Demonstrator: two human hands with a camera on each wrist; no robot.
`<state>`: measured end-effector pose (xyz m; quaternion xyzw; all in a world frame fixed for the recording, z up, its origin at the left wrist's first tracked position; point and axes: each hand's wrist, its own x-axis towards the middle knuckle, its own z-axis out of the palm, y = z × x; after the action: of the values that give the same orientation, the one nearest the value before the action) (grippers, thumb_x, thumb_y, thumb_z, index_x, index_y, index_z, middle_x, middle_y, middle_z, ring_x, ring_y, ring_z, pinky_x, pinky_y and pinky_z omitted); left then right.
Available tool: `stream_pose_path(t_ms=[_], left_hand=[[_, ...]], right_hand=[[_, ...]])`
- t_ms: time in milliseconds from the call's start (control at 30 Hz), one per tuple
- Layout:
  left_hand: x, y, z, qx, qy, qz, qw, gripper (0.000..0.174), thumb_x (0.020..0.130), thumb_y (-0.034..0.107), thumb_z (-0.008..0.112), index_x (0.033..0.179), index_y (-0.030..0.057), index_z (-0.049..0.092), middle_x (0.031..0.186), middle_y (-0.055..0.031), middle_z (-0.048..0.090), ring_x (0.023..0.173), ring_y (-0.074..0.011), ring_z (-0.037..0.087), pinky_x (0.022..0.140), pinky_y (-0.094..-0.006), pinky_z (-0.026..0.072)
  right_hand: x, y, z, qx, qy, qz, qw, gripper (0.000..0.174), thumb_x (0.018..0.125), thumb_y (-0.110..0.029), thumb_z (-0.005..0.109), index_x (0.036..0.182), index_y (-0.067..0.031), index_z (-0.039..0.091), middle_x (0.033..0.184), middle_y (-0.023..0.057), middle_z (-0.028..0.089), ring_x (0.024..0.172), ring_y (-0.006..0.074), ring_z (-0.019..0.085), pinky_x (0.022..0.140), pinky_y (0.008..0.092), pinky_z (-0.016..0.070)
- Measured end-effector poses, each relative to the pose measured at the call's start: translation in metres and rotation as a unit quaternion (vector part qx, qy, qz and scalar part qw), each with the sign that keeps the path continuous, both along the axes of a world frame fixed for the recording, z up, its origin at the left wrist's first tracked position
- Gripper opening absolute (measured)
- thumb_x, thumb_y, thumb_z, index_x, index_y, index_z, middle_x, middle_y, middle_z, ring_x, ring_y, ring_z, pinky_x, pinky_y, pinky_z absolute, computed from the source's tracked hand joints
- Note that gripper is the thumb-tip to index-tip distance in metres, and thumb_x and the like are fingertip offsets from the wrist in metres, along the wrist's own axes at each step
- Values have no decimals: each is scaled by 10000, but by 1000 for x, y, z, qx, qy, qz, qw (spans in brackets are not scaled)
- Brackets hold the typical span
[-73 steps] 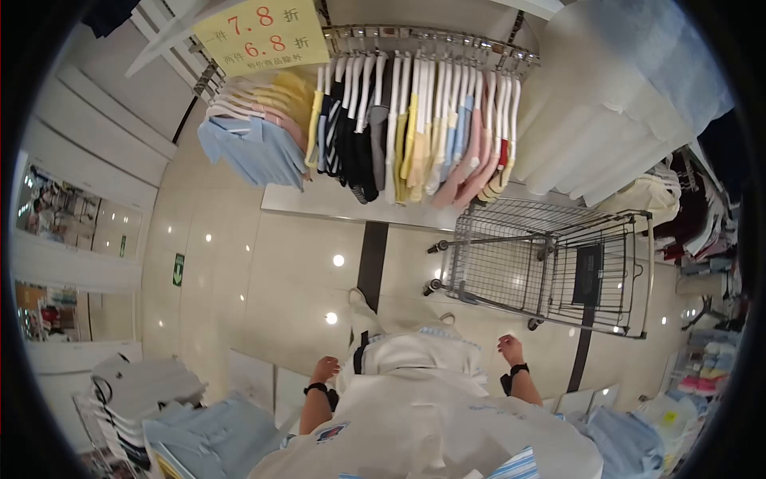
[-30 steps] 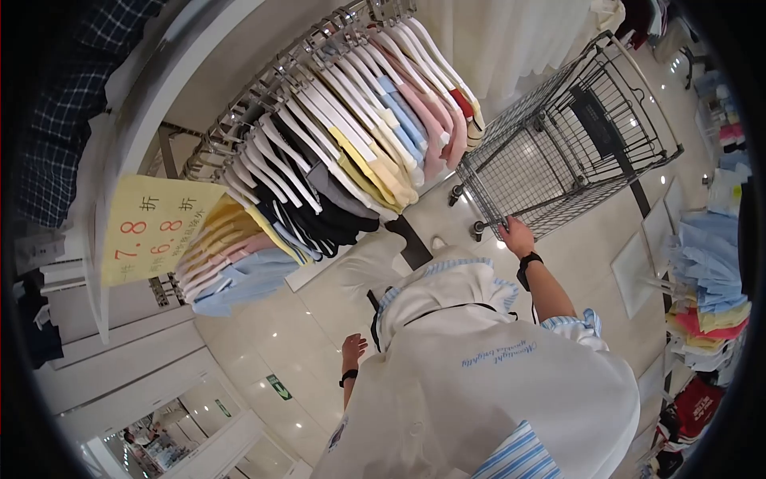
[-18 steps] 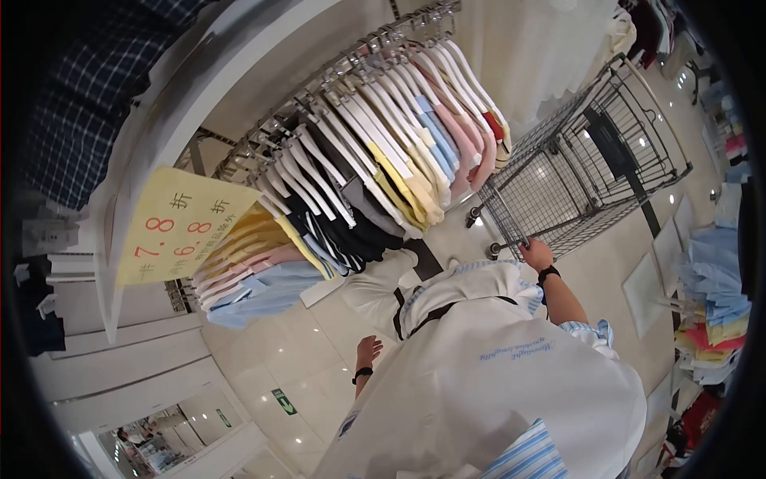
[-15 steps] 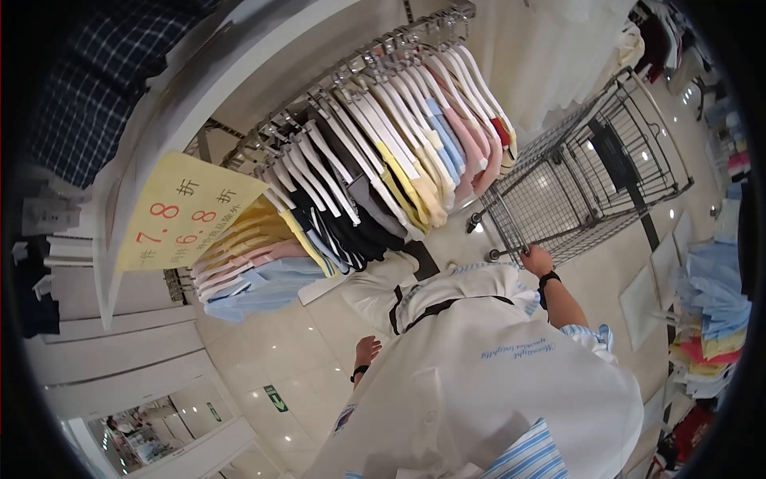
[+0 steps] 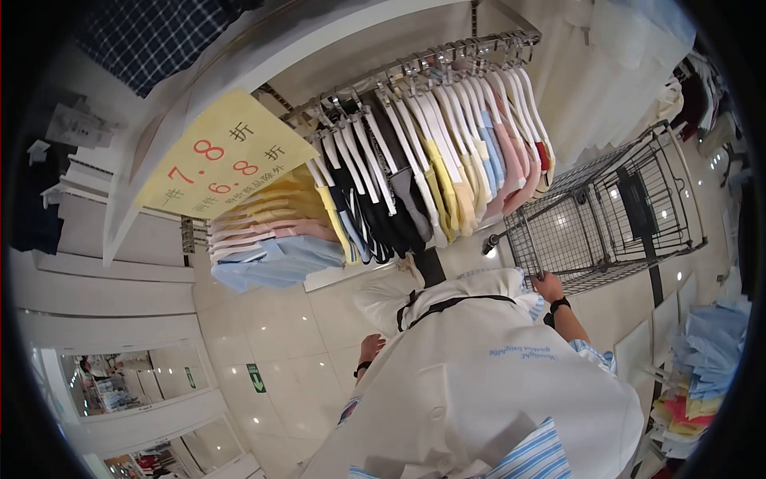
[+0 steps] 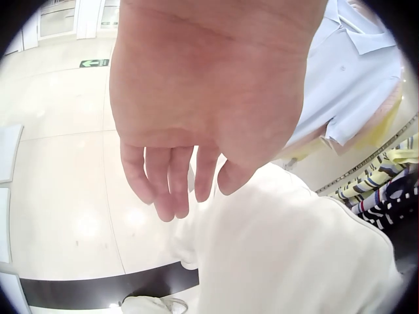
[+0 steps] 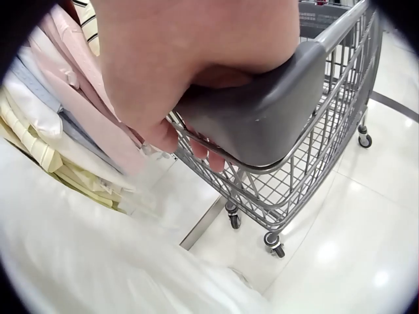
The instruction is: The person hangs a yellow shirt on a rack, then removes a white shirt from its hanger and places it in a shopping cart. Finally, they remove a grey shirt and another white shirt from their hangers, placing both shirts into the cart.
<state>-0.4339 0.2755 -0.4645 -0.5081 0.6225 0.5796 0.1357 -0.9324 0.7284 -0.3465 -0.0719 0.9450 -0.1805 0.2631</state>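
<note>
We log the wire shopping cart (image 5: 558, 235) standing on the glossy tiled floor, just beside the rack of hanging polo shirts (image 5: 447, 160). Our right hand (image 5: 549, 286) curls tight round its grey handle (image 7: 262, 118). Our left hand (image 6: 196, 98) hangs loose, fingers relaxed, holding nothing. A yellow price sign (image 5: 223, 156) sits over the shirts.

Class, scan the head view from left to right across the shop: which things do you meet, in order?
Yellow price sign → rack of hanging shirts → wire trolley → stack of folded clothes.
</note>
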Motion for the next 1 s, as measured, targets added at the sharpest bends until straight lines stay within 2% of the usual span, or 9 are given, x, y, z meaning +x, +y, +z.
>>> stream_pose_path(t_ms=[100,200,267,500,567,600,633,733,1000], left_hand=[[4,23,7,1,57,-19,998,406,995,280,607,1269,-19,628,1176,-160,712,1052,-273,698,899,-392,558],[10,43,1,-16,81,84,993,333,976,283,593,1138,10,695,1098,-165,730,1045,-272,705,877,-381,560],[20,40,-35,-66,-28,-149,986,300,951,296,579,1040,54,732,1039,-173,736,1032,-274,709,865,-387,564],[14,49,-38,-212,-113,-442,864,267,919,305,589,982,87,730,991,-180,727,993,-287,705,841,-404,563],[21,49,-21,-66,-23,-129,989,269,956,303,614,1119,102,684,1018,-125,741,955,-263,715,812,-411,553],[23,46,-20,13,25,37,999,291,974,302,626,1188,109,662,1032,-98,748,937,-251,720,798,-415,548],[24,40,-19,13,-24,-4,1000,362,995,323,625,1291,115,610,1081,-69,743,941,-218,717,804,-384,532],[8,51,47,82,1,201,976,363,983,333,635,1274,115,621,1057,-67,748,922,-201,725,784,-363,528],[34,107,86,83,-49,249,964,334,982,329,645,1240,117,641,1055,-61,750,928,-190,724,800,-363,543]], right_hand=[[-3,4,-10,-9,0,3,1000,445,883,-395,697,1056,13,726,985,276,739,990,449,704,875,522,560],[-1,5,-13,-5,29,7,1000,416,886,-381,703,1020,11,742,934,271,738,947,441,715,839,520,566],[2,8,-19,-1,48,23,999,386,891,-364,699,983,8,751,895,267,736,915,444,717,820,520,568],[2,18,-23,-32,62,57,996,345,918,-288,670,940,48,745,906,326,704,914,492,695,836,560,558],[5,18,-24,-28,76,69,994,352,918,-294,670,938,50,745,905,327,703,914,492,696,836,562,557],[5,18,-27,-29,80,63,994,358,919,-299,669,933,51,744,904,327,703,912,494,695,835,562,558],[7,23,-29,-29,81,58,995,365,920,-304,667,929,52,743,902,328,703,910,495,695,835,563,558],[9,24,-21,-11,57,46,997,377,925,-312,662,915,57,740,900,328,704,907,499,694,835,566,559],[18,8,1,67,73,50,994,394,946,-361,648,963,20,749,922,284,734,906,473,715,839,559,578]])
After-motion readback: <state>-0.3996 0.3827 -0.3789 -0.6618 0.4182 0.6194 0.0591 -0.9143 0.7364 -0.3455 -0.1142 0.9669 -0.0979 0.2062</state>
